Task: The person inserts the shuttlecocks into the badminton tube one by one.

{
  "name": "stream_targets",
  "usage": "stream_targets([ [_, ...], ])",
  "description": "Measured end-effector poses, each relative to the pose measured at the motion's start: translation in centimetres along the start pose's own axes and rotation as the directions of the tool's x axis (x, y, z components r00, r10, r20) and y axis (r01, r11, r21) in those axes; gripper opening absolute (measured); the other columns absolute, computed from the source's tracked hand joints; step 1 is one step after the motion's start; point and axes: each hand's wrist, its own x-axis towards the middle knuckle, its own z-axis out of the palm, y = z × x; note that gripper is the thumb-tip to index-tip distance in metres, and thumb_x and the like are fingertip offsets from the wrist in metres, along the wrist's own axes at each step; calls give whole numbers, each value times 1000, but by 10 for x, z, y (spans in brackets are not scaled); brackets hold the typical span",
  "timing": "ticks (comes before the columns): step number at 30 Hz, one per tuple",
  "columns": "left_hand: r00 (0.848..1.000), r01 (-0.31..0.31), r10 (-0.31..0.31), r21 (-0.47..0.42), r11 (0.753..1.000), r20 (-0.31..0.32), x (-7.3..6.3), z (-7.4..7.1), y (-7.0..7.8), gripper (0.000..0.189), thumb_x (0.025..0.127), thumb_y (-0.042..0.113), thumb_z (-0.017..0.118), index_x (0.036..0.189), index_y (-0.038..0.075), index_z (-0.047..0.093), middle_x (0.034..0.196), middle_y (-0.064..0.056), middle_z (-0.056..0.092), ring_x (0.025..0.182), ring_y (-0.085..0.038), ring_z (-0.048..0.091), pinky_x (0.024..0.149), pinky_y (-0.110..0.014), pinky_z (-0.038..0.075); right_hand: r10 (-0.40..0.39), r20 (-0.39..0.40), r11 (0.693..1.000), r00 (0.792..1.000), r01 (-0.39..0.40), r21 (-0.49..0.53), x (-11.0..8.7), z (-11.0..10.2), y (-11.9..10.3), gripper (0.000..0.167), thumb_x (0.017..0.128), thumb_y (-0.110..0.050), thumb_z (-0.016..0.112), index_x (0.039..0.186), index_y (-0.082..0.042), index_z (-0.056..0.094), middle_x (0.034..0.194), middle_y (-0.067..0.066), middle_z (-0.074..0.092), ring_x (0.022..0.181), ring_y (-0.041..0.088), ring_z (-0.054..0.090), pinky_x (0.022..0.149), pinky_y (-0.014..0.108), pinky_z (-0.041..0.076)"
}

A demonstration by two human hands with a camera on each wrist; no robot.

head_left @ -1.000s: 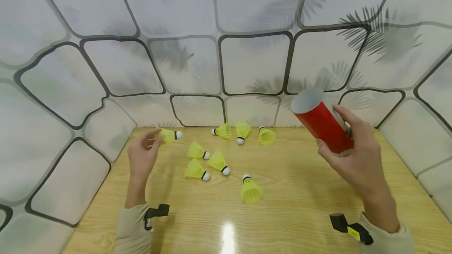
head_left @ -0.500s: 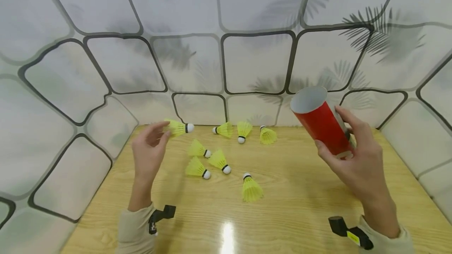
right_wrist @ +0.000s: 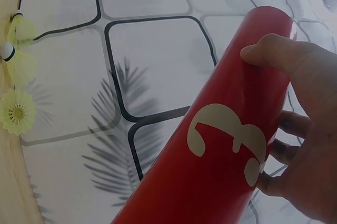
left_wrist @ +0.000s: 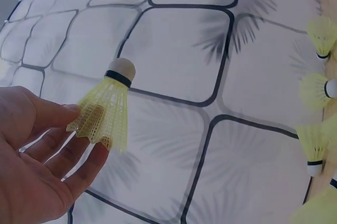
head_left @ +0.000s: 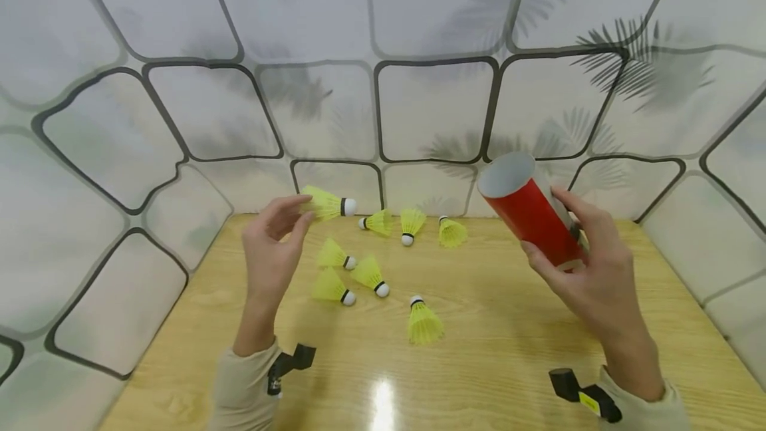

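My left hand (head_left: 272, 251) pinches a yellow shuttlecock (head_left: 326, 205) by its skirt, up off the table, its white cork pointing right. In the left wrist view thumb and fingertips grip the skirt edge of that shuttlecock (left_wrist: 108, 105). Over the table's right side, my right hand (head_left: 598, 271) is wrapped around a red tube (head_left: 535, 218). The tube tilts with its open mouth up and to the left, and its pale inside wall shows near the mouth. A cream mark shows on the tube (right_wrist: 210, 129) in the right wrist view.
Several yellow shuttlecocks lie on the wooden table (head_left: 479, 378): a back row with one shuttlecock (head_left: 413, 221) in its middle, a cluster at left centre with a shuttlecock (head_left: 368, 273), and a lone shuttlecock (head_left: 425, 323) nearer the front. A patterned backdrop (head_left: 437, 112) borders the table behind.
My left hand has lifted the shuttlecock from the table's back left and carried it up and to the right. My right hand and the tube have shifted slightly left.
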Motion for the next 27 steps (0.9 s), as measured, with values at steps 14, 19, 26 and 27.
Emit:
stream_targets([
  [14, 993, -99, 107, -161, 982, 42, 20, 45, 50, 21, 93, -8, 70, 114, -5, 72, 101, -15, 74, 88, -16, 72, 84, -31, 60, -27, 17, 1000, 999, 27, -12, 0, 1, -2, 90, 62, 7, 89, 145, -7, 56, 133, 17, 61, 101, 14, 49, 77, 3, 39],
  [19, 979, -176, 191, -186, 967, 68, 24, 62, 62, 20, 94, -7, 70, 114, -5, 72, 101, -14, 74, 87, -22, 72, 86, -36, 60, -27, 25, 1000, 999, 28, -11, -1, 2, -2, 90, 61, 7, 90, 144, -7, 57, 134, 16, 61, 101, 13, 48, 76, 3, 39],
  [26, 963, -236, 257, -212, 948, 77, 27, 80, 69, 19, 94, -7, 70, 113, -6, 72, 99, -16, 74, 85, -24, 72, 84, -36, 60, -29, 30, 1000, 999, 29, -7, -1, 2, -2, 93, 62, 8, 90, 146, -8, 56, 137, 15, 60, 107, 15, 49, 82, 8, 39],
  [27, 962, -242, 263, -218, 946, 74, 28, 82, 70, 19, 94, -7, 70, 113, -6, 72, 99, -16, 74, 85, -24, 72, 85, -36, 60, -31, 31, 1000, 999, 31, -5, -1, 2, -3, 93, 61, 9, 90, 146, -8, 56, 137, 15, 60, 107, 16, 49, 83, 9, 39],
])
